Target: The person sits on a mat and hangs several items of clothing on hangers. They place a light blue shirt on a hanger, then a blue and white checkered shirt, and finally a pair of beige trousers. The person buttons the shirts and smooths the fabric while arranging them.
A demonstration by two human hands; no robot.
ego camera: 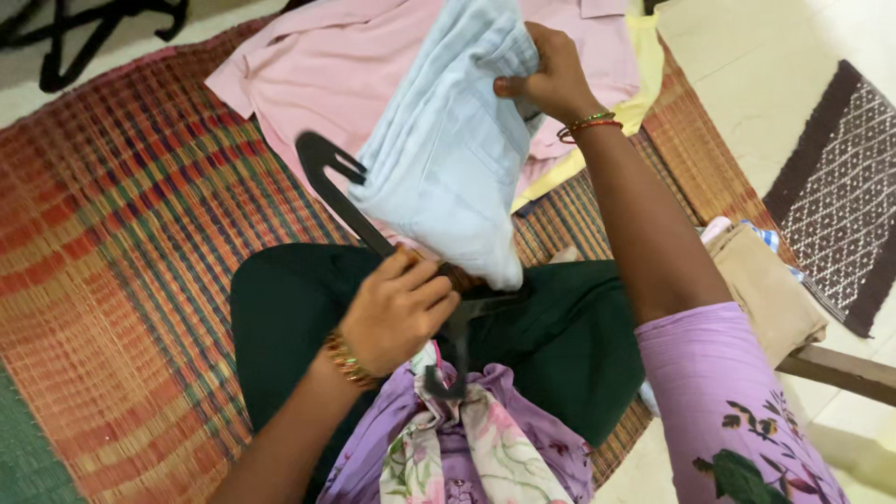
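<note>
Left hand (397, 313): clenched around the middle of a black hanger (341, 201), just above the person's lap. The hanger runs tilted, its notched end pointing toward the far side of the mat, its hook (448, 378) hanging down below the fist. Right hand (551, 75): raised, fingers pinched on the upper edge of a folded pale blue garment (448, 149). The garment hangs between the two hands; its lower edge lies just beside the left hand and crosses in front of the hanger. Beneath both hands, a dark green cloth (560, 345) covers the lap. Behind the blue garment, a pink shirt (327, 75) lies spread at the far edge of the striped woven mat (121, 243), with a yellow cloth (644, 75) beside it. Folded tan clothes (770, 289) sit off the mat's right edge, near a dark patterned rug (840, 196).
</note>
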